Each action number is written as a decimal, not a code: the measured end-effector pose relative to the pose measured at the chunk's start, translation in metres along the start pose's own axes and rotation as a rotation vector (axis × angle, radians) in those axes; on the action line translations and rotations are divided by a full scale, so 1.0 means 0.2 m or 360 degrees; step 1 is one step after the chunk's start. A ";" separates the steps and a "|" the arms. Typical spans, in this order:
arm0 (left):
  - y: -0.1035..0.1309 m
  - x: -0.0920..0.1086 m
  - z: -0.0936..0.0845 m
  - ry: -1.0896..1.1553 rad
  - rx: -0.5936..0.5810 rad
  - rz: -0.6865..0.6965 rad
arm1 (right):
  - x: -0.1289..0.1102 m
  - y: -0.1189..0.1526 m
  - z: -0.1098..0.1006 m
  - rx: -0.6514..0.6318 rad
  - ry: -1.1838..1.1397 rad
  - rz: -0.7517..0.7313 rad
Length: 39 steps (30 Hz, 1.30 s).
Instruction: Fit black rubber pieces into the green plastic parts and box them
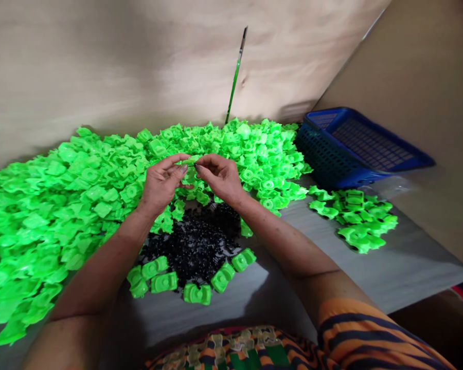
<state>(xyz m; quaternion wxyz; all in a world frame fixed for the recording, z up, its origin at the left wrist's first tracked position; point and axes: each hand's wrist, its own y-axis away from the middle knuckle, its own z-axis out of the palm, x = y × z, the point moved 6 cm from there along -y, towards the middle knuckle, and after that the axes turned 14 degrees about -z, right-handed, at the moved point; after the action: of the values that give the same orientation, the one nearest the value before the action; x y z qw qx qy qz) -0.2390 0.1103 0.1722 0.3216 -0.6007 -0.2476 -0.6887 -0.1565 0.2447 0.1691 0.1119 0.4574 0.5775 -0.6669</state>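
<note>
While both hands meet just above the centre of the frame, the left hand [161, 181] has a narrow grip, its thumb and fingers pinching a green piece [192, 160]. The right hand [223, 177] faces it from the right, its grip equally narrow, thumb and forefinger closed on a small dark part [195, 165] at the piece's near edge; its shape is too small to tell.

Beneath the hands, a mound of black parts [196, 244] lies on the grey tabletop [416, 259], with car-shaped green bodies [164, 282] curving round its lower side. A large heap of green pieces [96, 198] spreads from the left edge across the centre. Behind it, at upper centre, a thin green stick [234, 85] with a dark tip stands slightly tilted before the pale wall [100, 61]. At right, a blue basket [327, 154] leans above a smaller green cluster [364, 221]. A striped sleeve [355, 329] fills the lower right.
</note>
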 end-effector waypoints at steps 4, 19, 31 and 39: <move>0.01 0.01 0.00 -0.0052 0.0007 0.0007 | -0.02 0.00 0.00 -0.0023 -0.0055 0.0050; 0.01 0.02 0.00 0.0000 0.0026 0.0006 | -0.02 0.01 0.02 0.0001 -0.0033 -0.0054; 0.01 0.00 0.01 -0.0049 0.0045 0.0004 | -0.03 0.03 0.01 0.0062 0.0246 -0.0111; 0.03 0.02 0.02 -0.0051 0.0022 0.0031 | -0.06 0.02 0.02 0.0014 0.0110 -0.0116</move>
<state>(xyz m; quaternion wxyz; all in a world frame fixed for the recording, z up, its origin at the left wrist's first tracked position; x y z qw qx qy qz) -0.2324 0.1090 0.1759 0.3284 -0.6119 -0.2517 -0.6741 -0.1491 0.2360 0.1760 0.0654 0.4593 0.5943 -0.6569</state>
